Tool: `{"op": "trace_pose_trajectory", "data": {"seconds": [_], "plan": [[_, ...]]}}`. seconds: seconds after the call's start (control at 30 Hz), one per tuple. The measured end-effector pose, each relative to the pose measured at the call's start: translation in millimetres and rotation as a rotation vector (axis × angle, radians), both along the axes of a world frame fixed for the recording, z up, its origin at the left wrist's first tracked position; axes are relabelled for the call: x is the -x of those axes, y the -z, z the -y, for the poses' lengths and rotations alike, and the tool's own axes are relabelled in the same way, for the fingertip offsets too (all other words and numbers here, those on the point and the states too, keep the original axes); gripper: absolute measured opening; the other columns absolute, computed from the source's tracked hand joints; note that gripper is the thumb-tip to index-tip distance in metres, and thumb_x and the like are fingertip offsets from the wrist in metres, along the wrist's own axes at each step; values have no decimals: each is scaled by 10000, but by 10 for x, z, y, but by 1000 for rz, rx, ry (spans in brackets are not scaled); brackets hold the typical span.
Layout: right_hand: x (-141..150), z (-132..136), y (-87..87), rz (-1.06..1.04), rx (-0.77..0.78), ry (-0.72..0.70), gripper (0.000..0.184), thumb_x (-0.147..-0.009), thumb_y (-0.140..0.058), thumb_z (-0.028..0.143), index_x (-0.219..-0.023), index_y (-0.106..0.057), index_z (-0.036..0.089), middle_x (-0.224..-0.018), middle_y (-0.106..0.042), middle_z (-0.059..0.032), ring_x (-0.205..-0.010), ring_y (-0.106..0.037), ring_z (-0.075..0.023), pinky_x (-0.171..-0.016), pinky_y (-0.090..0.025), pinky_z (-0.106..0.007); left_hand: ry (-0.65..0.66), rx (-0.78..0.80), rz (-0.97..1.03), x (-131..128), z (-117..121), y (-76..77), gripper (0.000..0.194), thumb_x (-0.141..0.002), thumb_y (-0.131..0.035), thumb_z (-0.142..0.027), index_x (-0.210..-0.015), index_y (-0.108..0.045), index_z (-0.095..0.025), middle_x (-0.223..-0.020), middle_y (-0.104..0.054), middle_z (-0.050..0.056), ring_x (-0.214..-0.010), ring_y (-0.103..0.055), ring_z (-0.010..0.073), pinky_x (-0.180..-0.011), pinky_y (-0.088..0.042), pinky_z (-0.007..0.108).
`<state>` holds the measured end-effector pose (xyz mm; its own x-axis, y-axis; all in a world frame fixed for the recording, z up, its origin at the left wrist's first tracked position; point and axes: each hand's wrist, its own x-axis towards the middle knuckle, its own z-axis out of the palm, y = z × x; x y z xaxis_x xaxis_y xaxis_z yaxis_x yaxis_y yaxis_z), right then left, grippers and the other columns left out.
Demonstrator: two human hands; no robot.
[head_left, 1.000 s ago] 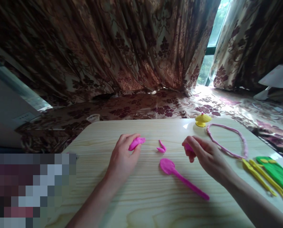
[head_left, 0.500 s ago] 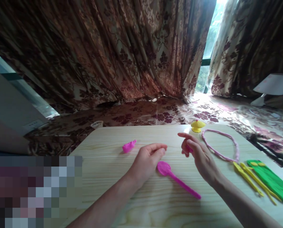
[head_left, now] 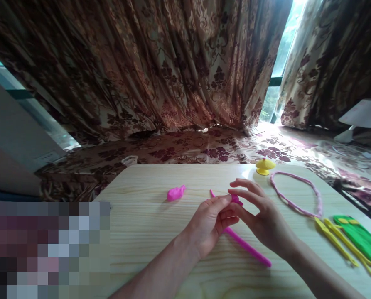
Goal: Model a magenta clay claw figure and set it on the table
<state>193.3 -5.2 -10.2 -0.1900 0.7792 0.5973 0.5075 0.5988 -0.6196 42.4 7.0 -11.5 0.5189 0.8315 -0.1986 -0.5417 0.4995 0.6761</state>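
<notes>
A small piece of pink modelling clay (head_left: 237, 200) is pinched between my two hands above the table. My left hand (head_left: 208, 222) grips it with thumb and fingers, palm turned inward. On its other side, my right hand (head_left: 263, 214) holds the piece between thumb and index finger, the other fingers lifted and bent. A thin pink tip (head_left: 212, 193) pokes out behind my left hand; where it joins is hidden. Beneath the hands lies a pink clay spoon (head_left: 250, 248), its bowl covered by my left hand. A pink clay lump (head_left: 175, 193) with a twisted end rests to the left.
On the wooden table (head_left: 141, 245), a yellow clay shape on a foot (head_left: 265, 166) stands at the back right. Nearby lie a pale pink twisted loop (head_left: 297, 177), yellow clay utensils (head_left: 335, 241) and a green clay slab (head_left: 362, 243). A lamp (head_left: 364, 113) stands beyond.
My hands have come together; the left moved right over the spoon's bowl and now grips the pink clay with the right. The view has shifted slightly.
</notes>
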Motion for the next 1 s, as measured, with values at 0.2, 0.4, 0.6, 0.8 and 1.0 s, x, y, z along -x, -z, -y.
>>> {"op": "trace_pose_trajectory", "data": {"seconds": [0.2,0.4,0.6,0.8,1.0], "plan": [[25,-51,-8,25,-108,-14,211,-793,-612,157,-967,-657,267,-1018,-623,-38,-1128,-466,-233,-927,-428,-411,41,11,-8,80,-20,-41,194,-796,-603,-292,-858,-658,-117,-807,-648,53,-736,-595,116,-730,-476,259],[-56,68,-138,-76,290,-142,443,-854,-541,333,-1283,-448,280,-1230,-552,-54,-1151,-485,-231,-975,-400,-421,-36,-61,-102,-47,150,-54,129,-742,-646,-200,-831,-676,-111,-785,-637,42,-710,-558,90,-716,-432,215],[-51,6,-52,-130,145,197,345,-940,-327,341,-1230,-491,253,-1295,-493,-46,-1241,-385,-219,-1058,-263,-431,8,-221,-169,-251,420,-25,180,-793,-554,-209,-810,-702,-108,-785,-647,72,-781,-539,153,-783,-388,284],[70,31,22,9,-66,321,401,-925,-301,309,-1292,-418,199,-1346,-406,-86,-1272,-329,-247,-1059,-241,-459,110,-8,181,-266,427,-29,448,-892,-344,-432,-1105,-614,-144,-1132,-599,105,-1109,-477,233,-917,-330,340],[194,62,-36,204,-91,185,478,-914,-291,337,-1377,-291,220,-1421,-333,-52,-1348,-188,-258,-1095,-138,-507,175,68,402,-221,401,-116,529,-892,-280,-489,-1201,-545,-151,-1183,-577,103,-1151,-464,237,-958,-314,339]]}}
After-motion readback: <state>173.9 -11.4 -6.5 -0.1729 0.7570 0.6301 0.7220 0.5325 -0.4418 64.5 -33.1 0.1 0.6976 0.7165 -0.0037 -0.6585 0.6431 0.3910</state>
